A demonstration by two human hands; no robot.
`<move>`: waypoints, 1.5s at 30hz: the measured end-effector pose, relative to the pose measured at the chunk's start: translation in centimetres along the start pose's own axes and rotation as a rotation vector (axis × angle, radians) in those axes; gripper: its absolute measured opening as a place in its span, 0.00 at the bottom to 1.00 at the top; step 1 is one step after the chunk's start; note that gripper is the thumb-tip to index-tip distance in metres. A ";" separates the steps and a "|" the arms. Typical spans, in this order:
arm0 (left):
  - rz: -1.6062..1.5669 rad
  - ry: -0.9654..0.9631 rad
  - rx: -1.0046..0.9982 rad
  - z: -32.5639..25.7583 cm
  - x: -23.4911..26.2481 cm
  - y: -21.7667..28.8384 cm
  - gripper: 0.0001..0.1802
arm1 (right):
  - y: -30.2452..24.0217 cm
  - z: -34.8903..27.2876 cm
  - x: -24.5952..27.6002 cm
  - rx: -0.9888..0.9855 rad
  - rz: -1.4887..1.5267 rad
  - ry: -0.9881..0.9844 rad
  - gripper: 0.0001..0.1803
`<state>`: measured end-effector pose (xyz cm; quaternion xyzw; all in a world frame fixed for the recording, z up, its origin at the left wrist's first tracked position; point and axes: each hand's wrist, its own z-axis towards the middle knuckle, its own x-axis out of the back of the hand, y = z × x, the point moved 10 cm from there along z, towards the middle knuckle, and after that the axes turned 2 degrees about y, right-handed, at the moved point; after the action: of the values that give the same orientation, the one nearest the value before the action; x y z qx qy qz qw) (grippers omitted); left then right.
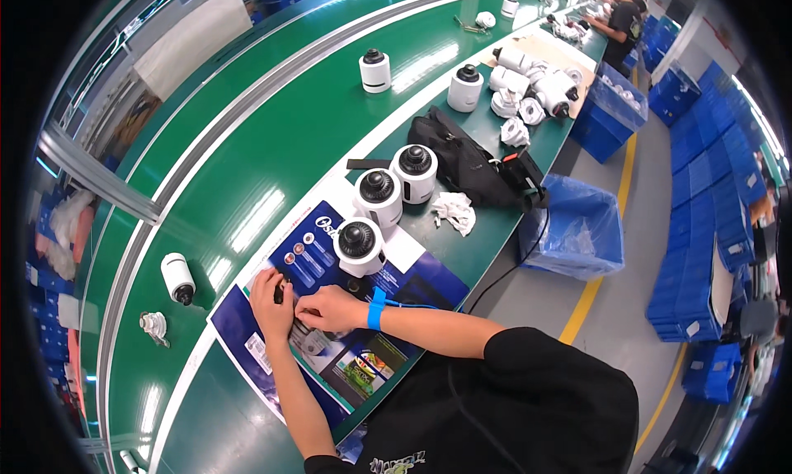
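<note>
Currently, through the head camera, I see the person's left hand (269,306) bent over the printed blue carton sheet (235,324), its fingers curled around a small dark piece (280,293) whose kind I can't make out. Just beside it, the right hand (332,307) is drawn in with fingers bent and their tips turned toward the left; I cannot tell whether they pinch anything. I note a blue wrist strap (376,309) on that arm. Beyond the hands, the nearest white cylindrical housing (360,259) stands upright on the sheet, its ribbed black top facing up, with two similar housings (415,185) close behind. Near those, I make out a crumpled white wrapper (454,212) and a black bag (462,165) on the bench. To the left, a white housing lying on its side (175,274) rests on the green conveyor belt (223,177).
</note>
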<state>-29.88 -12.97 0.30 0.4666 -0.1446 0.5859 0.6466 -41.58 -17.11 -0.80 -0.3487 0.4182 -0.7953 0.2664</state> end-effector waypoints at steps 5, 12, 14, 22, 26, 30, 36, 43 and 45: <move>-0.055 0.021 -0.049 0.0 -0.4 0.4 0.13 | 0.5 -0.2 0.1 -0.027 -0.021 -0.007 0.05; 0.017 0.067 -0.026 -0.4 1.0 0.6 0.13 | -0.6 0.0 -0.6 0.025 0.014 -0.041 0.05; 0.001 0.042 0.005 -0.4 0.9 -0.3 0.13 | -0.1 0.1 -0.9 -0.015 0.016 -0.043 0.04; -0.029 0.062 -0.003 -0.7 1.2 0.5 0.19 | -0.9 -0.7 -0.6 0.023 -0.017 -0.057 0.04; -0.252 0.374 0.079 0.8 7.0 1.9 0.24 | 0.3 -0.7 -0.6 0.029 -0.009 -0.043 0.04; -0.546 0.692 -0.354 0.3 20.0 10.8 0.40 | 0.8 0.0 -0.6 -0.058 0.021 -0.062 0.06; -0.504 0.835 -0.056 -6.2 25.0 11.6 0.53 | 1.7 1.2 -0.2 -0.152 0.106 -0.014 0.05; -0.587 0.877 0.151 -12.9 25.7 10.7 0.55 | 2.1 -0.4 -1.3 -0.191 0.170 -0.003 0.04; -0.642 0.892 0.167 -10.2 23.1 14.4 0.55 | 2.1 -0.3 -0.2 -0.199 0.131 -0.012 0.04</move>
<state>-40.11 7.55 18.09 0.2438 0.3394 0.5095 0.7521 -41.39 -17.86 -2.79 -0.3503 0.5155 -0.7285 0.2844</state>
